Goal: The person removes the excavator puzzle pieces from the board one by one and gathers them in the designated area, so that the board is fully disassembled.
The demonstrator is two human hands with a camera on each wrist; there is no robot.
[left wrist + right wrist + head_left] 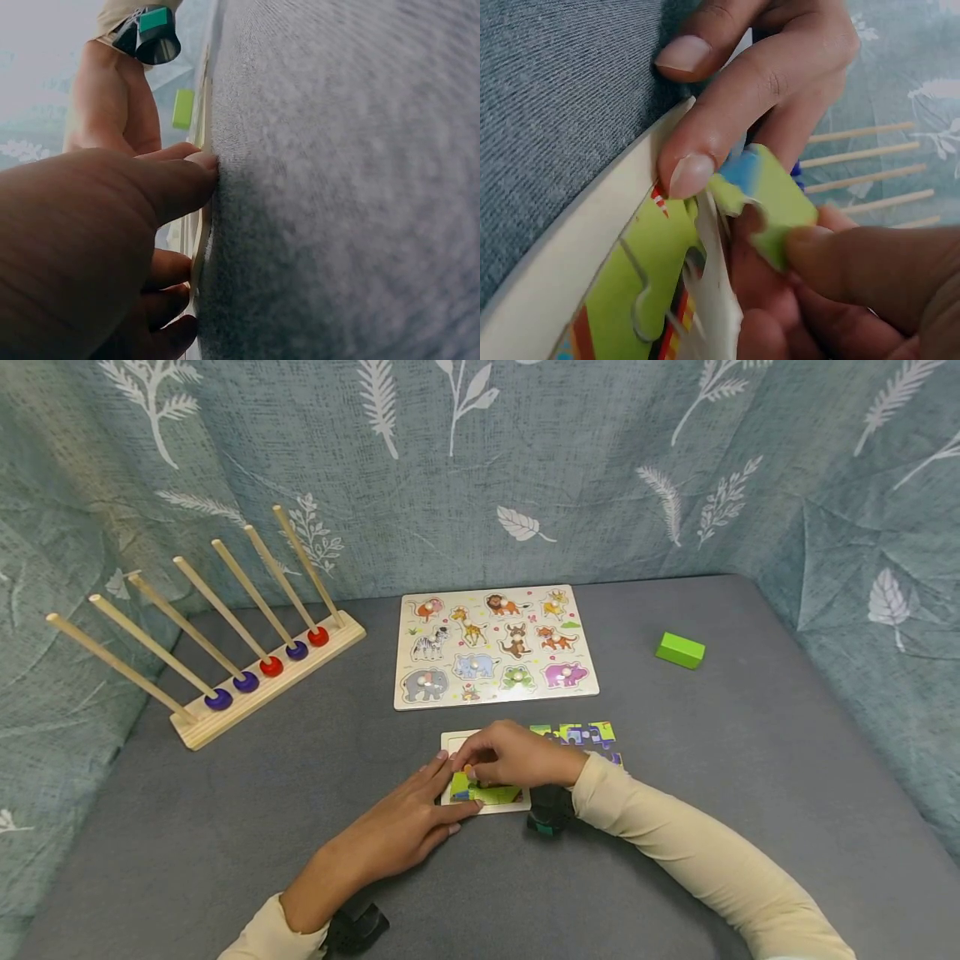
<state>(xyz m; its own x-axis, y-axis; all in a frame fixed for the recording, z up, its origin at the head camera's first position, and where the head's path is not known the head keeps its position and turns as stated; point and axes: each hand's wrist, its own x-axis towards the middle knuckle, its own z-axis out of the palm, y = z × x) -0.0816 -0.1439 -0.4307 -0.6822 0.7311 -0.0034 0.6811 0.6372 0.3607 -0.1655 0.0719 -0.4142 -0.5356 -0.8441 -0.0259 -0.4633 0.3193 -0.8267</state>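
Observation:
A small jigsaw puzzle tray (pixel 504 808) with a pale wooden border lies near the front middle of the table. Green picture pieces fill its near part. My left hand (pixel 397 822) rests on its left side, fingers stretched along the border and thumb at the near edge. Above the tray, my right hand (pixel 521 756) pinches a green and blue jigsaw piece (pixel 791 199) between thumb and fingers. In the right wrist view the piece is tilted, close to the left fingertips (pixel 692 174). Part of the tray is hidden under the right hand.
Several loose jigsaw pieces (pixel 592 733) lie right of the tray, partly behind the right wrist. Behind it is an animal peg puzzle board (pixel 497 647). A wooden rack (pixel 270 685) with upright rods and beads stands at left, a green block (pixel 680 650) at right.

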